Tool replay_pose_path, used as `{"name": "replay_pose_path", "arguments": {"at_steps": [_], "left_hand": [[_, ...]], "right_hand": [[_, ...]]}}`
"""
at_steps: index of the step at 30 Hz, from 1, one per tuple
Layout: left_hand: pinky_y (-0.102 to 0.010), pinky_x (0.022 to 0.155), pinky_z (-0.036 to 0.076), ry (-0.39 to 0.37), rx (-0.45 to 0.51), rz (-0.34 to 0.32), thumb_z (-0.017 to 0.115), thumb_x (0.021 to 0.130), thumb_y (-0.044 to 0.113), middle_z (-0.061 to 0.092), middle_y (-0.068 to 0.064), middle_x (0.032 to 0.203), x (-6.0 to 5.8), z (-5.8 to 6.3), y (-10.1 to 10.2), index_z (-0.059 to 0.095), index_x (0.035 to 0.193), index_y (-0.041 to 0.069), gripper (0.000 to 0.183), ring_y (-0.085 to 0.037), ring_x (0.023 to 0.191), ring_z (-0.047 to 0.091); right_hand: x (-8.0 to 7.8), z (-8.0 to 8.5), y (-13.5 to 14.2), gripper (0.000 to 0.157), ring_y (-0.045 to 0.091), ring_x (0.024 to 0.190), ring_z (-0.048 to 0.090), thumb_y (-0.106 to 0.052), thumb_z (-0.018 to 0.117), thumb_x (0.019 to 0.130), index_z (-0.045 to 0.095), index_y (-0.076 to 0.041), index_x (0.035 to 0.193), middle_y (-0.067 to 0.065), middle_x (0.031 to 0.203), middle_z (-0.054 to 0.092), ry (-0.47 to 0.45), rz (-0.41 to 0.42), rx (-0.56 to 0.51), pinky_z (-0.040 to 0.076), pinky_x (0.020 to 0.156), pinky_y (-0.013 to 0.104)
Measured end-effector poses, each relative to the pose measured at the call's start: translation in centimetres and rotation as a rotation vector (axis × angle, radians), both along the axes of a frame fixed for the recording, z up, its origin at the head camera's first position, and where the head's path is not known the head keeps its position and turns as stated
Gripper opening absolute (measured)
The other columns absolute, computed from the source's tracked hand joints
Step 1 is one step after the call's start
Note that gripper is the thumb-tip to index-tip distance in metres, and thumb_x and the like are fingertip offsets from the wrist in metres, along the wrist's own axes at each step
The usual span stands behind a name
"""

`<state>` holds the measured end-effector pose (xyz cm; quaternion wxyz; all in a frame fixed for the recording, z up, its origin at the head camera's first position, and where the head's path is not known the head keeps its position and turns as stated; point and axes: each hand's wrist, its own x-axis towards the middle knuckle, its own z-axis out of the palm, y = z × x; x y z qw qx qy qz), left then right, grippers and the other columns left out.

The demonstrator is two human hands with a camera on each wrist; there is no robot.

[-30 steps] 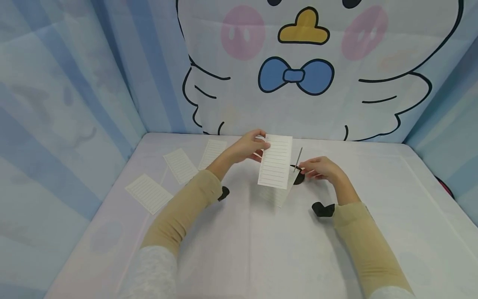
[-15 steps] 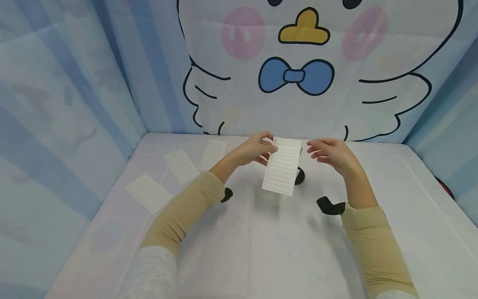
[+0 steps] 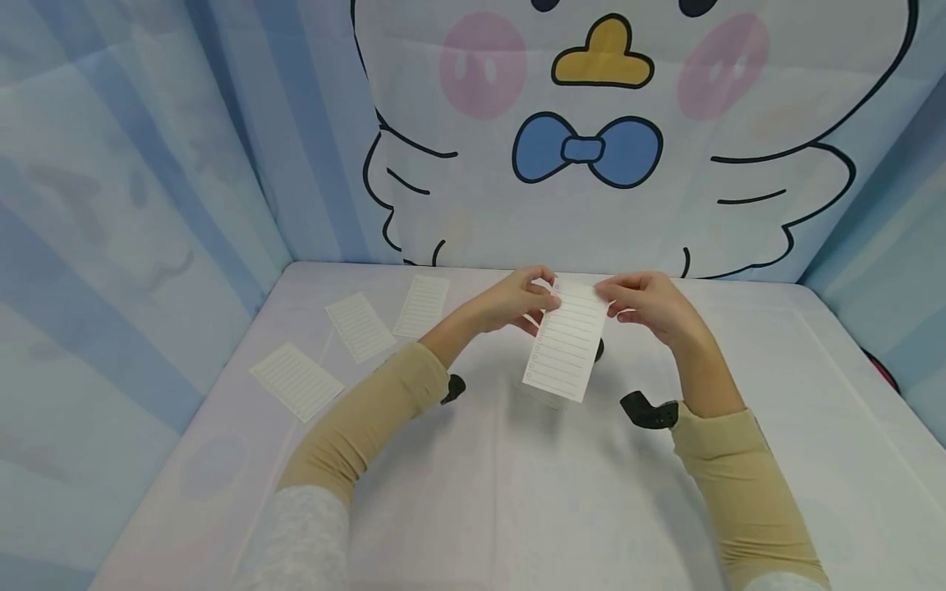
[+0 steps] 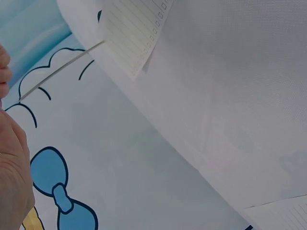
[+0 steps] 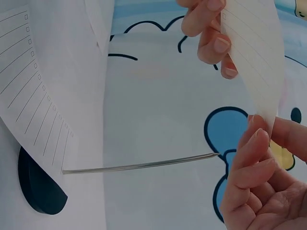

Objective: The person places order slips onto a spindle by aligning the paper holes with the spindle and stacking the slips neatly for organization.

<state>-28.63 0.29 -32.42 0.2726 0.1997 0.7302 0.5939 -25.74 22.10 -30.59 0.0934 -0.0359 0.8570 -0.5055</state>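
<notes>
Head view: above the bench [image 3: 562, 509], my left grip [image 3: 517, 300] pinches the lined card [image 3: 565, 349] at its 11 o'clock, my right grip [image 3: 650, 304] at 1 o'clock; three cards [image 3: 360, 327] lie toward 9 o'clock.

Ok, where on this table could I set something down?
Bare: the near middle of the table between the left sleeve and right sleeve, and the stretch from the right sleeve to the right curtain. Crowded: far left, with three sheets, and far middle, where the left hand and right hand hold another sheet near the spike.
</notes>
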Motion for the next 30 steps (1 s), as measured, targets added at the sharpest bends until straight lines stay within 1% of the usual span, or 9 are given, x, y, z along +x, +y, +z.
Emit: {"name": "replay_pose_path", "arguments": {"at_steps": [6,11,17,19,20,23,26,27,30], "left_hand": [[-0.03,0.063,0.053,-0.001,-0.008,-0.012,0.052,0.093,0.011,0.061,-0.012,0.096,0.1,-0.1,0.1,0.04,0.115,0.009,0.025,-0.023,0.073,0.059],[-0.03,0.063,0.053,-0.028,-0.009,0.004,0.053,0.093,0.013,0.061,-0.011,0.096,0.4,-0.5,0.1,0.042,0.113,0.009,0.023,-0.021,0.073,0.059],[-0.028,0.061,0.051,-0.082,-0.01,0.008,0.055,0.092,0.014,0.062,-0.009,0.096,0.6,-1.2,-0.1,0.047,0.114,0.007,0.025,-0.019,0.075,0.059],[-0.028,0.062,0.051,-0.095,-0.014,0.007,0.055,0.092,0.014,0.061,-0.008,0.095,0.7,-1.5,-0.3,0.048,0.115,0.006,0.025,-0.018,0.075,0.059],[-0.027,0.062,0.051,-0.098,-0.019,0.008,0.056,0.092,0.014,0.061,-0.008,0.095,0.8,-1.6,-0.3,0.048,0.115,0.005,0.026,-0.017,0.075,0.058],[-0.027,0.062,0.051,-0.103,-0.033,0.011,0.056,0.092,0.014,0.06,-0.008,0.094,1.1,-2.0,-0.7,0.051,0.114,0.003,0.026,-0.017,0.075,0.058],[-0.027,0.063,0.052,-0.103,-0.048,0.021,0.056,0.091,0.015,0.06,-0.007,0.094,1.2,-2.4,-1.1,0.054,0.112,0.002,0.025,-0.017,0.076,0.058],[-0.027,0.063,0.052,-0.104,-0.052,0.023,0.056,0.091,0.015,0.06,-0.007,0.094,1.3,-2.5,-1.2,0.054,0.112,0.002,0.024,-0.017,0.075,0.059],[-0.027,0.063,0.053,-0.117,-0.056,0.033,0.057,0.091,0.015,0.061,-0.007,0.092,1.4,-2.9,-1.6,0.056,0.109,0.001,0.022,-0.017,0.073,0.059]], "right_hand": [[0.0,0.1,0.0,0.043,0.013,0.072,0.052,-0.028,0.059,0.089,0.055,0.007,0.115,-0.004,0.08,0.057,-0.002,0.003,0.028,0.047,0.065,0.022],[-0.2,-0.2,0.1,0.044,0.015,0.073,0.051,-0.03,0.06,0.089,0.057,0.006,0.114,-0.001,0.083,0.057,0.025,-0.022,0.042,0.046,0.066,0.022],[-0.5,-0.1,-0.1,0.051,0.016,0.074,0.052,-0.035,0.062,0.087,0.056,0.005,0.117,-0.002,0.087,0.059,0.039,-0.09,0.006,0.045,0.064,0.021],[-1.2,-0.8,0.2,0.052,0.017,0.076,0.052,-0.037,0.063,0.085,0.056,0.003,0.118,0.0,0.09,0.06,0.042,-0.103,-0.006,0.046,0.065,0.023],[-1.6,-1.0,0.4,0.049,0.018,0.076,0.053,-0.035,0.063,0.086,0.058,0.003,0.116,0.002,0.091,0.061,0.034,-0.096,-0.046,0.046,0.065,0.024],[-5.3,-5.0,2.6,0.05,0.02,0.078,0.056,-0.045,0.068,0.079,0.064,-0.008,0.112,0.003,0.096,0.063,0.042,-0.143,-0.066,0.048,0.066,0.03],[-9.9,-9.8,5.4,0.051,0.022,0.081,0.058,-0.055,0.069,0.072,0.067,-0.018,0.108,0.003,0.1,0.064,0.068,-0.189,-0.069,0.048,0.066,0.032],[-11.5,-11.7,6.3,0.056,0.023,0.082,0.058,-0.06,0.069,0.068,0.067,-0.021,0.108,0.003,0.101,0.064,0.088,-0.222,-0.037,0.049,0.065,0.033],[-13.8,-14.1,7.5,0.058,0.027,0.084,0.057,-0.061,0.069,0.066,0.066,-0.021,0.108,0.006,0.103,0.063,0.123,-0.238,-0.039,0.048,0.063,0.032]]}}
